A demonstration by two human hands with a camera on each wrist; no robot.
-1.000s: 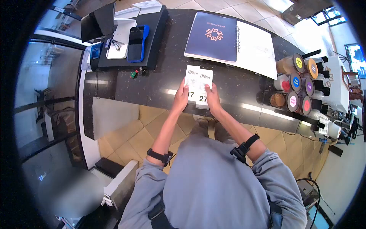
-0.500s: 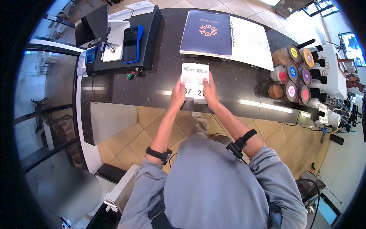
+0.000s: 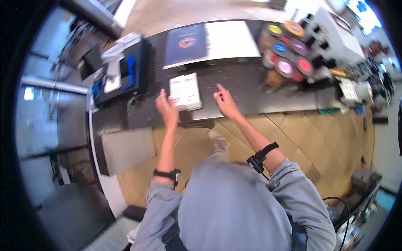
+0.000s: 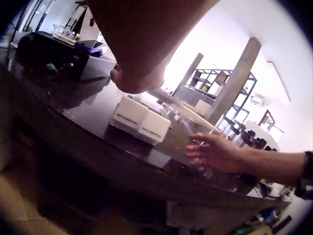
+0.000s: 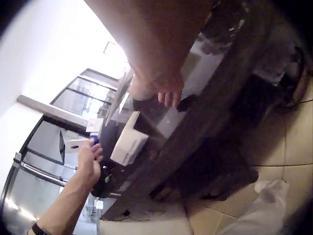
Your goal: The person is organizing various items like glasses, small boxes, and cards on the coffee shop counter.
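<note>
Two thick stacks of white printed cards (image 3: 185, 91) lie side by side on the dark counter, near its front edge. My left hand (image 3: 168, 109) hovers just to the left of them, fingers loosely bent and holding nothing. To the right, a hand's width or so from the stacks, my right hand (image 3: 227, 103) is in the air with nothing in it. The left wrist view shows the block-like sides of the card stacks (image 4: 140, 120) and the right hand (image 4: 215, 152) with its fingers spread. In the right wrist view the left hand (image 5: 90, 159) is apart from the cards.
Behind the cards lies a ring-bound menu (image 3: 186, 44) with a blue cover, opened to a white page. Several lidded jars (image 3: 284, 67) stand at the right. A black box (image 3: 138, 77) at the left carries a blue-cased device (image 3: 130, 72). A small red-green item (image 3: 133, 99) lies beside it.
Both hands have let go of the card stacks and drawn apart, one to each side. The head view has shifted and turned, so the counter's things sit further left.
</note>
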